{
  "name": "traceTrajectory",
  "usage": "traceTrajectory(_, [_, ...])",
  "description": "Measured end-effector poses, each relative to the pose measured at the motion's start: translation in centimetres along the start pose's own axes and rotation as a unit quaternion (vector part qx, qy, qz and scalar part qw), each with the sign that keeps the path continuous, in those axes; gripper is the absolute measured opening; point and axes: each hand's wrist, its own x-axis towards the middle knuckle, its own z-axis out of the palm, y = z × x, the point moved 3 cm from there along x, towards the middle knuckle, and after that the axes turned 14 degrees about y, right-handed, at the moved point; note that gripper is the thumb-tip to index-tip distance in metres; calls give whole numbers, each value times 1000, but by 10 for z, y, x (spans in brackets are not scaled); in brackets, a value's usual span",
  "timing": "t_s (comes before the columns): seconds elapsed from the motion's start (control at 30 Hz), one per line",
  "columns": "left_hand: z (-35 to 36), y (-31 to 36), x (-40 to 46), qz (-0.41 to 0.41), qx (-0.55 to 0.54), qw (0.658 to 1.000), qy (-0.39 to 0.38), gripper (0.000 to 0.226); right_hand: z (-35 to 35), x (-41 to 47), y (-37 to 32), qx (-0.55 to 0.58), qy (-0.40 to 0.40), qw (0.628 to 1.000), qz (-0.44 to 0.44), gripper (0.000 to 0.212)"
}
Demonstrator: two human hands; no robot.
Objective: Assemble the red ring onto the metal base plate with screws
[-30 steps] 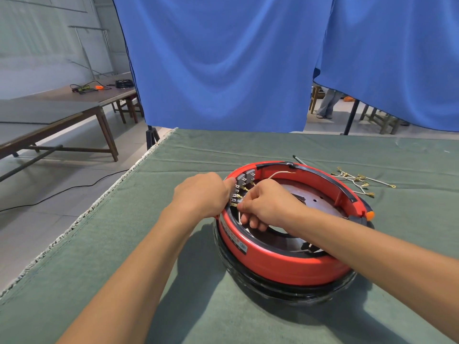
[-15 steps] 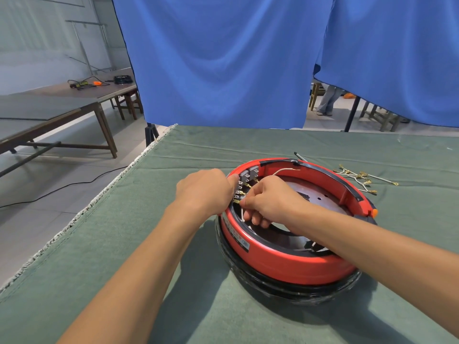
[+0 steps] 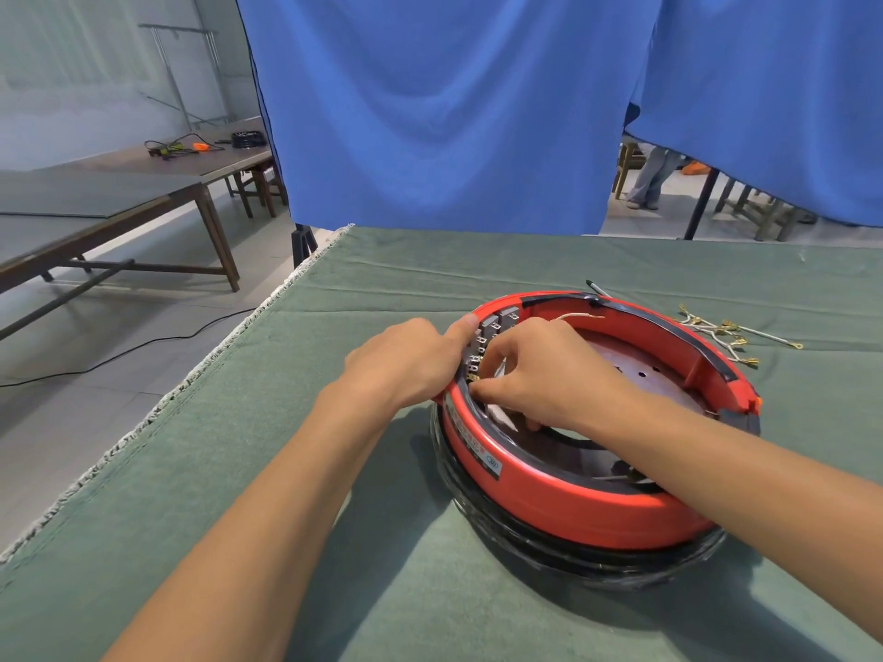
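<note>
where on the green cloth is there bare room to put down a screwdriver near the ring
Bare cloth lies left of the red ring, out to the fringed table edge, and behind it up to the blue curtain. Crowded: right of the ring, loose terminal wires and a thin tool tip; both hands, left hand and right hand, work at the ring's near-left rim.

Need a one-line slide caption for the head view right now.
Left hand grips the red ring's rim while the right hand works at the terminal blocks inside.

Workshop: cloth-covered bench (image 3: pixel 334 470), long worktables (image 3: pixel 119 198), blue curtains (image 3: pixel 430 112)
</note>
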Motion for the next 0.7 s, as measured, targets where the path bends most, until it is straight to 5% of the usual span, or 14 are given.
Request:
traceTrajectory(0.33, [0, 4, -1, 34, 11, 999, 12, 63, -1, 8, -9, -68, -4, 994, -83, 13])
traceTrajectory(0.7, [-3, 4, -1, 39, -12, 999, -2, 61, 2, 14, 0, 2, -33, 999, -22, 19])
